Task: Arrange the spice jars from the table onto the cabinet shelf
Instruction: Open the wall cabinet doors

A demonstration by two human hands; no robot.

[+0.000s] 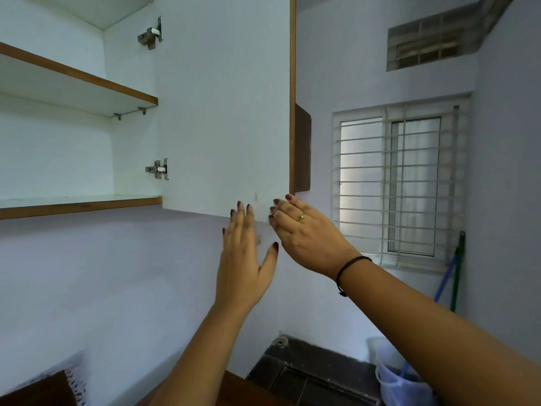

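Progress: just starting | white cabinet door [225, 112] open | no spice jars on white brown-edged shelf [79, 205] yet | left hand [243, 259] flat, right hand [304, 235] touches door, both hold nothing

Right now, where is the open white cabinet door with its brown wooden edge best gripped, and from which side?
Probably the lower free corner of the cabinet door, from below: no handle shows, metal hinges sit opposite, the right hand touches there.

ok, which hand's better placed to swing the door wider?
Right, probably: the right hand has fingertips at the door's free lower corner, farthest from the hinges; the left hand is flat, further in.
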